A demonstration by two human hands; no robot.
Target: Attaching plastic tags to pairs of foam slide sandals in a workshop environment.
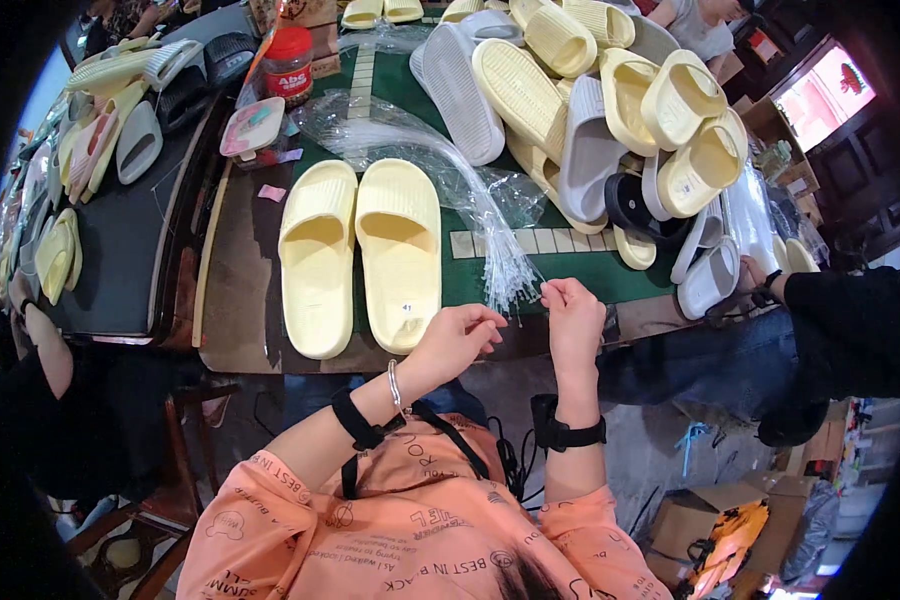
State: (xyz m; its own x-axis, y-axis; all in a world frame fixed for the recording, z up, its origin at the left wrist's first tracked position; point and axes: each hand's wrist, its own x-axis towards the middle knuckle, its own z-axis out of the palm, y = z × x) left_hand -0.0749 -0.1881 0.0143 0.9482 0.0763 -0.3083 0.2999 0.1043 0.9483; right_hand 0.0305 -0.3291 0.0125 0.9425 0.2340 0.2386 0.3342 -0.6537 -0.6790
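A pair of pale yellow slippers lies side by side on the table, the left slipper (317, 290) and the right slipper (398, 250), toes pointing away from me. Beside them a bundle of thin clear plastic tag strands (490, 215) fans out toward the table's front edge. My right hand (574, 318) is at the bundle's loose ends, thumb and forefinger pinched on what looks like one thin strand. Just right of the right slipper's heel is my left hand (458, 338), its fingers curled together; anything between its fingertips is too small to make out.
A heap of yellow, grey and black slippers (590, 130) covers the table's back right. At the back left stand a red-lidded jar (288, 65) and a small plastic tub (254, 128). A black table (120, 240) with more slippers is at left. Other people work on both sides.
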